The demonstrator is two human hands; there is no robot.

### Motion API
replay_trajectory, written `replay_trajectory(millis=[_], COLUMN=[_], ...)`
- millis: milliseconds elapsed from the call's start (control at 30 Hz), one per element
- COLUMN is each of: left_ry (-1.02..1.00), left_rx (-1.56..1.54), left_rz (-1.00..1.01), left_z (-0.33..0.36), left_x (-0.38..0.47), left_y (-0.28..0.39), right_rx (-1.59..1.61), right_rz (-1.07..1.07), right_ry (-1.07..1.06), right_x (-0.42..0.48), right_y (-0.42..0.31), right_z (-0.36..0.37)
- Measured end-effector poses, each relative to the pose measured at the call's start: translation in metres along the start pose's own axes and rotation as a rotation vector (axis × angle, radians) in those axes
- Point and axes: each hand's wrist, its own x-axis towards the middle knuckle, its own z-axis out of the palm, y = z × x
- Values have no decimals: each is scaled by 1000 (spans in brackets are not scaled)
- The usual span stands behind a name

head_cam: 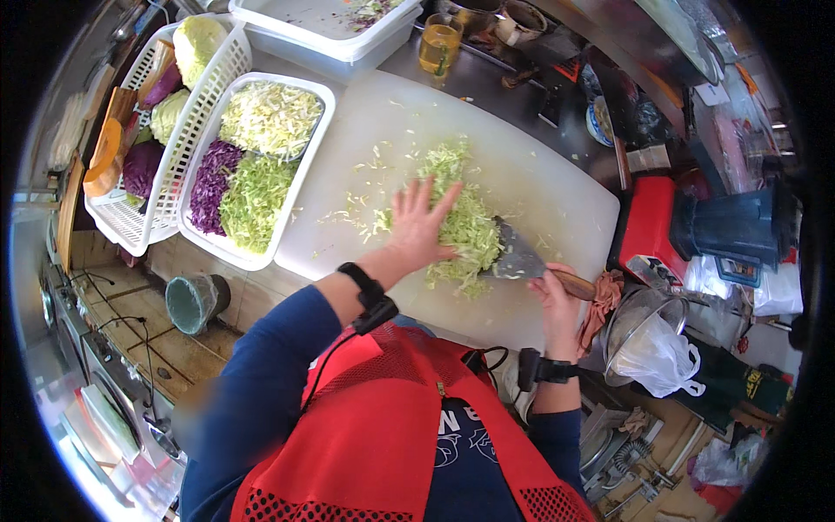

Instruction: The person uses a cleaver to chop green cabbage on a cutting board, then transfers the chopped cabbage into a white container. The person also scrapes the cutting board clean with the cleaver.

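Note:
A loose heap of shredded green cabbage [466, 225] lies on a large white cutting board [365, 124]. My left hand [421, 225], fingers spread, rests against the heap's left side. In my right hand [556, 300] is the wooden handle of a broad-bladed cleaver [518, 254]. Its blade lies low over the board, the far part hidden under the shreds. Left of the board, a white tray [329, 107] holds shredded purple cabbage [212, 186], green shreds [258, 199] and a container of pale shreds [271, 117].
A white plastic basket [171, 189] of whole cabbages and cut squash stands at far left. Behind the board are a white bin [352, 49] and a glass mug [440, 46] of yellow liquid. At right sit a red blender [652, 225], a reddish cloth [601, 303] and a metal strainer [620, 333].

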Motion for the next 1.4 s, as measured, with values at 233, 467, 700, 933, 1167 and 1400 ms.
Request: replay_trajectory(millis=[233, 467, 700, 933, 1167, 1400], left_ry=[166, 376, 631, 513, 383, 248], left_rx=[-294, -366, -166, -216, -114, -224], left_rz=[38, 137, -9, -198, -89, 189], left_z=[7, -58, -157, -182, -179, -175], left_x=[1, -21, -75, -112, -128, -80], left_y=[49, 38, -73, -176, -215, -216], right_rx=[30, -11, -30, -265, -380, -455], right_rz=[-85, -197, -138, -1, -145, -204], right_ry=[74, 13, -318, -481, -292, -274], right_x=[-28, -52, -44, -46, -47, -43], right_y=[5, -38, -30, 3, -24, -29], right_z=[61, 115, 258, 390, 384, 388])
